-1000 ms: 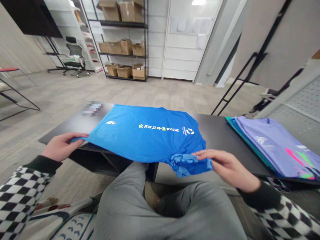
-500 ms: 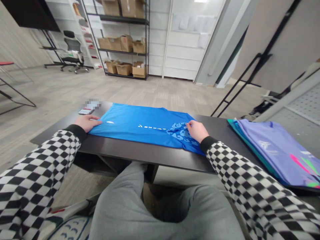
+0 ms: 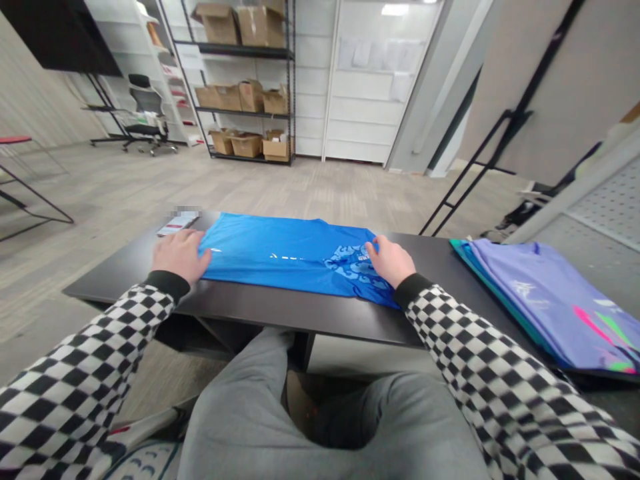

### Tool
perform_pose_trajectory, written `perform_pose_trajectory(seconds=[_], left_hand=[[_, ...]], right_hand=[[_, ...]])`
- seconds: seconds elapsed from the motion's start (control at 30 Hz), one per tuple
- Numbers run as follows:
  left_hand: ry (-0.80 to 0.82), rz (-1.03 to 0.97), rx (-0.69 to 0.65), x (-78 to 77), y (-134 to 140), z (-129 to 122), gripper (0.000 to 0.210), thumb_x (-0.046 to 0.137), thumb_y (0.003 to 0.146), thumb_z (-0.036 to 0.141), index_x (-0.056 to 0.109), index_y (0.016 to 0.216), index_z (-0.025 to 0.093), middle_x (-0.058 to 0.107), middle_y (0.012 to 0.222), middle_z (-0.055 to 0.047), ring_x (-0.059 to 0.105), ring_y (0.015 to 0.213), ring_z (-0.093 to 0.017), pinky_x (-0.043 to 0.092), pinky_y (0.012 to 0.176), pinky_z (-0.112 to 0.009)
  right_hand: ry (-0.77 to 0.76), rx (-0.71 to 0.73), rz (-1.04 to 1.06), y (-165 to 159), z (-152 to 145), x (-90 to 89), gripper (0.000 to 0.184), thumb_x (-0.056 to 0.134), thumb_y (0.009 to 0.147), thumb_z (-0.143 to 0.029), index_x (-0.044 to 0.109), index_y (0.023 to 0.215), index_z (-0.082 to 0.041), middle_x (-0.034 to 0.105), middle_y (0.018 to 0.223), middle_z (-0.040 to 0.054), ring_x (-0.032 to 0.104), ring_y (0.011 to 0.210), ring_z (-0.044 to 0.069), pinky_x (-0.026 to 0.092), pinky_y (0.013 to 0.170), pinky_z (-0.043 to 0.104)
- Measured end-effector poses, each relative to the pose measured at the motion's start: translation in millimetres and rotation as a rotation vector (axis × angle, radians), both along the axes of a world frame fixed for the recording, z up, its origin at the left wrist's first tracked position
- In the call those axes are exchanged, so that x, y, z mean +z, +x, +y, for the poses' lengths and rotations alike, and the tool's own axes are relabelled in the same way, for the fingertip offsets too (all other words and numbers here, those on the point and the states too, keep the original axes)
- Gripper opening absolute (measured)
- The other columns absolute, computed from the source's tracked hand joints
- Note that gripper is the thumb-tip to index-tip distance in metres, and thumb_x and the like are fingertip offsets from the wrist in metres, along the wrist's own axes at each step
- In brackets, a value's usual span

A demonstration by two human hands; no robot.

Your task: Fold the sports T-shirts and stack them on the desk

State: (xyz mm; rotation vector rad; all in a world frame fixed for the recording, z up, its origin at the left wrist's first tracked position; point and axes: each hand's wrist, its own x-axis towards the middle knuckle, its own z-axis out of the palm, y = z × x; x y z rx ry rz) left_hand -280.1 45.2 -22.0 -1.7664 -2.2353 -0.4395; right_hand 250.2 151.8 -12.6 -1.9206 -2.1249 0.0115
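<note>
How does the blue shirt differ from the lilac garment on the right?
The blue shirt is bright blue with swirled patterning near one end; the lilac garment is pale purple with pink and green marks.
The left hand and right hand are on the blue shirt; neither touches the lilac garment.
The blue shirt lies before the person; the lilac garment tops a stack at the right.
Both lie flat and show white markings.

Room: grey-beige patterned floor across mid-frame.
Upper centre: black rack holding cardboard boxes, white panelled surface adjacent. Upper left: dark screen, office chair nearby.
</note>
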Motion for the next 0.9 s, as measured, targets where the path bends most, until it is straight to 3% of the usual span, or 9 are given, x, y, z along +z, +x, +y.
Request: perform_pose_trajectory(seconds=[0.07,0.17,0.23,0.3,0.37,0.47,0.63,0.77,0.9], left_hand=[[0.028,0.028,-0.191,-6.2,35,-14,0.060,0.048,0.110,0.054,0.073,0.151,0.018,0.066,0.163,-0.017,0.059,0.151,-0.040,0.041,0.132,-0.059],[-0.123,-0.033,-0.398,-24.0,78,-29,0.065,0.039,0.114,0.056,0.066,0.163,0.025,0.061,0.172,-0.010,0.056,0.159,-0.035,0.036,0.138,-0.054],[-0.258,-0.037,-0.375,-36.1,92,-32,0.070,0.035,0.114,0.058,0.053,0.175,0.028,0.048,0.183,-0.009,0.045,0.168,-0.040,0.033,0.138,-0.062],[-0.370,-0.013,-0.326,-44.1,97,-32,0.076,0.034,0.114,0.061,0.042,0.181,0.028,0.035,0.189,-0.010,0.032,0.174,-0.045,0.028,0.138,-0.068],[-0.450,0.012,-0.337,-46.7,96,-33,0.079,0.034,0.113,0.064,0.034,0.184,0.029,0.026,0.191,-0.009,0.024,0.176,-0.046,0.024,0.139,-0.069],[-0.487,0.014,-0.342,-45.1,89,-38,0.081,0.035,0.112,0.069,0.030,0.185,0.034,0.020,0.193,-0.007,0.020,0.177,-0.048,0.023,0.138,-0.070],[-0.471,-0.032,-0.268,-48.5,66,-52,0.083,0.043,0.107,0.075,0.040,0.181,0.038,0.030,0.190,-0.010,0.026,0.174,-0.054,0.029,0.133,-0.076],[-0.416,-0.076,-0.231,-56.8,43,-50,0.080,0.036,0.110,0.071,0.042,0.181,0.034,0.035,0.188,-0.012,0.029,0.174,-0.049,0.029,0.133,-0.076],[-0.299,-0.115,-0.204,-52.7,26,-32,0.076,0.032,0.112,0.065,0.059,0.170,0.025,0.049,0.181,-0.014,0.042,0.169,-0.041,0.032,0.135,-0.067]], right_hand=[[0.067,0.077,0.010,5,-26,3.0,0.047,0.044,0.119,-0.046,0.070,0.144,-0.017,0.083,0.123,0.0216,0.081,0.112,0.038,0.060,0.102,0.048],[0.037,0.383,-0.015,18,-69,-7.0,0.052,0.045,0.118,-0.046,0.069,0.154,-0.018,0.075,0.149,0.0212,0.073,0.136,0.037,0.055,0.119,0.050],[-0.067,0.543,-0.074,30,-90,-19.5,0.065,0.045,0.117,-0.057,0.056,0.172,-0.023,0.057,0.174,0.0180,0.054,0.161,0.040,0.045,0.131,0.059],[-0.175,0.589,-0.132,44,-100,-29.7,0.076,0.043,0.116,-0.066,0.039,0.183,-0.030,0.038,0.187,0.0133,0.034,0.173,0.043,0.034,0.136,0.070],[-0.242,0.592,-0.155,56,-101,-33.6,0.080,0.040,0.116,-0.071,0.030,0.186,-0.033,0.029,0.190,0.0115,0.026,0.175,0.045,0.027,0.137,0.075],[-0.280,0.617,-0.158,70,-98,-29.6,0.083,0.042,0.115,-0.074,0.030,0.186,-0.032,0.026,0.191,0.0123,0.024,0.176,0.044,0.025,0.138,0.074],[-0.228,0.633,-0.125,81,-94,-23.9,0.078,0.046,0.115,-0.072,0.039,0.183,-0.034,0.028,0.190,0.0101,0.022,0.176,0.043,0.024,0.140,0.072],[-0.231,0.614,-0.103,83,-81,-30.2,0.071,0.043,0.117,-0.065,0.046,0.179,-0.031,0.035,0.187,0.0121,0.029,0.175,0.040,0.023,0.139,0.074],[-0.161,0.560,-0.024,80,-55,-36.7,0.064,0.039,0.119,-0.058,0.058,0.170,-0.024,0.046,0.182,0.0158,0.043,0.170,0.035,0.035,0.138,0.063]])
